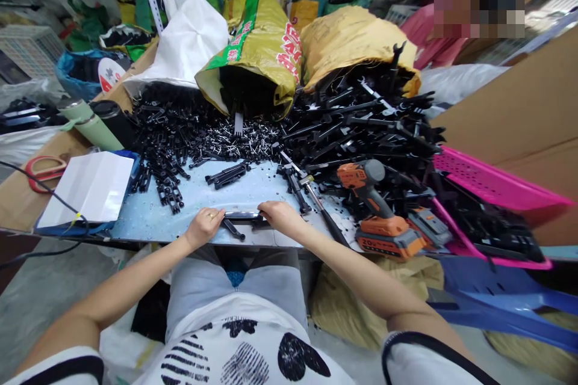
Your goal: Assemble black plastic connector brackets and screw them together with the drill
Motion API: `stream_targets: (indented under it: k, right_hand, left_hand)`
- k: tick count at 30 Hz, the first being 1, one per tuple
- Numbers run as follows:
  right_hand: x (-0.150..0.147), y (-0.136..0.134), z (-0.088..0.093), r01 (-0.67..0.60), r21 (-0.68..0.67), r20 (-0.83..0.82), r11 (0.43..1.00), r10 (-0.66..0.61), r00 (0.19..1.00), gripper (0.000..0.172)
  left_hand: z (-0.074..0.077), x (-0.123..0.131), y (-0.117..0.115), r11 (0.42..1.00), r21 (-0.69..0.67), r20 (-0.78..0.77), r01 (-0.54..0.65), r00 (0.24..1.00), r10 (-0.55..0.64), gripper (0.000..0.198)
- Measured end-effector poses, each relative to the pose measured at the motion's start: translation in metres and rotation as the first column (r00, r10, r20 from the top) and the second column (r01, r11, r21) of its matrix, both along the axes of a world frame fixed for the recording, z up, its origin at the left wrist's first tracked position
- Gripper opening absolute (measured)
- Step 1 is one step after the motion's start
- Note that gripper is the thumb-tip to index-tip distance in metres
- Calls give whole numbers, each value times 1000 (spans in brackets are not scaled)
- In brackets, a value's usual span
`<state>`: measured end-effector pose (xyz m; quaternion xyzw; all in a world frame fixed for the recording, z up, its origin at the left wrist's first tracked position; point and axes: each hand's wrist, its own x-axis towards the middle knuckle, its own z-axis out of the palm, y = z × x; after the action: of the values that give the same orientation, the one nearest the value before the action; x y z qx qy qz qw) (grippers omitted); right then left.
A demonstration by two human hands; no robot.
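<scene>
My left hand (205,227) grips the left end of a long black bar-shaped part (241,215) with a shiny top face. At its right end the fingers of my right hand (279,216) are closed on the same part. It lies level, close over the table's front edge. A short black link with a rounded, holed end (235,230) sticks out below it near my left hand; whether the two are joined I cannot tell. Beyond my hands, several black parts (226,174) lie together on the light-blue tabletop (194,192).
An orange cordless drill (372,201) and a black-handled hammer (323,207) lie to the right, beside a pink basket (497,183). Heaps of black parts (361,123) and small pins (244,139) spill from sacks (259,48). Left are red scissors (43,173) and paper (93,186). A person (436,36) is at the back right.
</scene>
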<state>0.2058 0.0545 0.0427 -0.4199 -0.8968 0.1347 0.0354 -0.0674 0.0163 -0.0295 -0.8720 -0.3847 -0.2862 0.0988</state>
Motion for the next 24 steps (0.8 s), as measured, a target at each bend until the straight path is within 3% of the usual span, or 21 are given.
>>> stream_targets:
  k: [3,5,8,10,13,19,21,24]
  right_hand:
    - [15,-2,-28,41,31,-294,999,-30,955,17]
    - [23,-7,-48,14,98,-460,995,33,887,22]
    - [32,-16,-73,8,198,-522,980,99,847,34]
    - [35,-20,-83,21,227,-486,974,94,869,41]
    - [40,-15,-88,-58,226,-375,972,142,916,45]
    - [50,6,-75,-275,165,-157,947,301,941,47]
    - [53,8,-69,-250,191,-43,949,263,964,48]
    - [53,4,-63,-99,256,111,962,73,991,57]
  left_hand:
    - [9,13,-7,994,-27,-41,-109,993,108,31]
    - [16,34,-8,992,-100,-75,-83,994,75,37]
    - [22,71,-1,947,-318,-130,-50,992,8,54]
    - [22,88,6,903,-424,-139,-69,990,11,56]
    - [16,94,15,893,-451,-114,-17,993,-39,48]
    - [14,90,13,904,-427,-125,2,990,-61,45]
    - [17,90,10,917,-396,-167,-32,985,-38,47]
    - [20,82,5,945,-311,-238,-96,971,21,48]
